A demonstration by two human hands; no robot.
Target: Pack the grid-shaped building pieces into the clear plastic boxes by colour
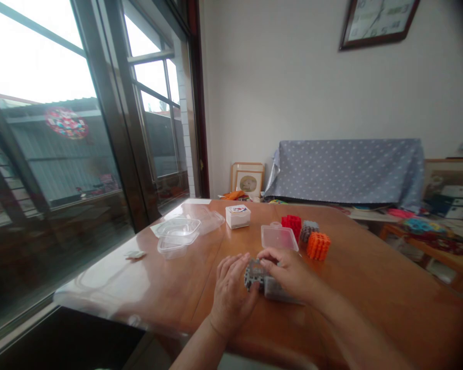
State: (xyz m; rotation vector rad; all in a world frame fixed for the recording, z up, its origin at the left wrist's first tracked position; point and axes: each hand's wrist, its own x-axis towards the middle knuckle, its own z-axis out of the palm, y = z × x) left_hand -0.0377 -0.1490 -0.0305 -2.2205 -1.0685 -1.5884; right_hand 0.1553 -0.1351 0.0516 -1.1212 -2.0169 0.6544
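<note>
1. While the left hand (231, 290) cups the grey blocks (254, 276) between fingers and thumb, the right hand (291, 271) curls narrowly at their upper edge; whether it pinches them, I cannot tell.
2. In the head view, the grey blocks sit near the front of the bench (370, 293), just beside a clear box (280, 290); uneven finger pressure could probably skew them or nudge that box.
3. They look knobbly and notched, apparently rigid, partly hidden by fingers.
</note>
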